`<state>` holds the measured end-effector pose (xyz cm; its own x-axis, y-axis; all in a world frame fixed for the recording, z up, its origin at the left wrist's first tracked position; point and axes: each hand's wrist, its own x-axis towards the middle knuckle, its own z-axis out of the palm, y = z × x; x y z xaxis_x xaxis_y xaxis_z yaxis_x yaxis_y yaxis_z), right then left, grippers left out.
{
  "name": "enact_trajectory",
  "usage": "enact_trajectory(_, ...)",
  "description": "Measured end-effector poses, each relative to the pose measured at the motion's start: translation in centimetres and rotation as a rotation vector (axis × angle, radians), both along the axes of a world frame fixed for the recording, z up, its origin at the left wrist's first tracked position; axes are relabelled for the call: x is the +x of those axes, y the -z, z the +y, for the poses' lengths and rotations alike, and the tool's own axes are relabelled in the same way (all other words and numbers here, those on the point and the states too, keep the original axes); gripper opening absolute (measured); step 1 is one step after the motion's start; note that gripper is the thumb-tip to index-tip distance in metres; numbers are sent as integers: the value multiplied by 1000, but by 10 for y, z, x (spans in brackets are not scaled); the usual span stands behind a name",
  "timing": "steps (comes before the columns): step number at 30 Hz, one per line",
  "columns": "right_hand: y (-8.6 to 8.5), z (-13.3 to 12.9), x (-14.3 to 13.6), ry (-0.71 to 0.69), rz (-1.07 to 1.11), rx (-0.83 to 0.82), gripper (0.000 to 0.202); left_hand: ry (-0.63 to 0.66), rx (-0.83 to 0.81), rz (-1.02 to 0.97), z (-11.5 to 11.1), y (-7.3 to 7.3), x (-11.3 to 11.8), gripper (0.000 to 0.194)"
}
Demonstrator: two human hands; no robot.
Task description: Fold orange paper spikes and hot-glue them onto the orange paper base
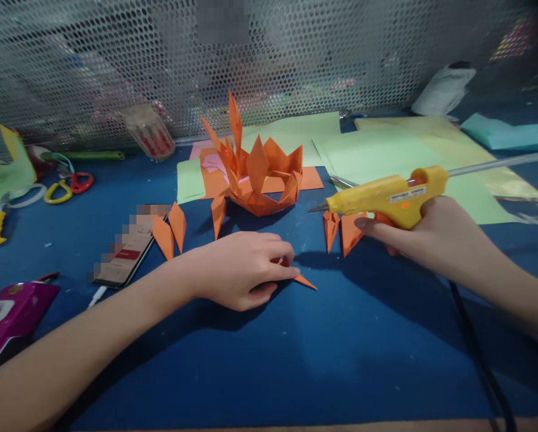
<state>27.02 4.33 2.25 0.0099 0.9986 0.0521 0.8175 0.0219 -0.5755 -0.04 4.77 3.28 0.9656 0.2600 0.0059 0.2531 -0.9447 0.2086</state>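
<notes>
My right hand (424, 231) is wrapped round the grip of a yellow hot glue gun (385, 195), its nozzle pointing left and a clear glue stick (498, 162) running out of the back. Low over the table, my left hand (246, 270) has its fingers closed on a small folded orange paper piece (305, 281); only the pointed tip shows. Behind the hands stands an orange folded-paper ring with upright petals (266, 192). Loose orange petals (177, 228) lie left of it, and more orange folded pieces (330, 231) lie below the glue gun.
Green paper sheets (363, 156) spread along the back, against a perforated metal panel (295, 54). At left are a phone (127, 252) on a cable, scissors (73, 183), a jar (149, 132) and a magenta tool (14, 318). A black cord (475, 354) runs down the right.
</notes>
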Motion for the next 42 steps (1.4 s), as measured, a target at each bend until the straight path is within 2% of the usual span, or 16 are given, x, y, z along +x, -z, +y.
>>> enact_trajectory(3, 0, 0, -1, -8, -1, 19, 36, -91, 46, 60, -13, -8, 5, 30)
enact_trajectory(6, 0, 0, -1, -13, 10, 31, 37, -124, 88, 111, -24, -12, 10, 28)
enact_trajectory(12, 0, -1, -1, -7, 10, 34, 38, -103, 139, 201, -30, -10, 13, 28)
enact_trajectory(19, -1, -1, -2, -11, 26, 0, 36, -109, 163, 251, -38, -12, 17, 43)
enact_trajectory(22, -2, -1, -3, -5, 25, 0, 33, -97, 230, 273, -42, -9, 19, 43)
enact_trajectory(25, -2, -1, -4, -27, 34, 1, 30, -96, 229, 284, -42, -7, 20, 40)
enact_trajectory(29, 0, 0, -3, -46, 58, 57, 31, -145, 130, 233, -31, -10, 15, 37)
enact_trajectory(33, 1, -1, 0, -55, 59, 110, 32, -166, -102, 90, -9, -10, 7, 37)
enact_trajectory(38, 3, -1, -1, -90, 95, 150, 29, -430, -335, -67, 5, -6, 2, 38)
enact_trajectory(42, 3, -1, -1, -121, 105, 159, 27, -491, -391, 8, 4, -10, 3, 19)
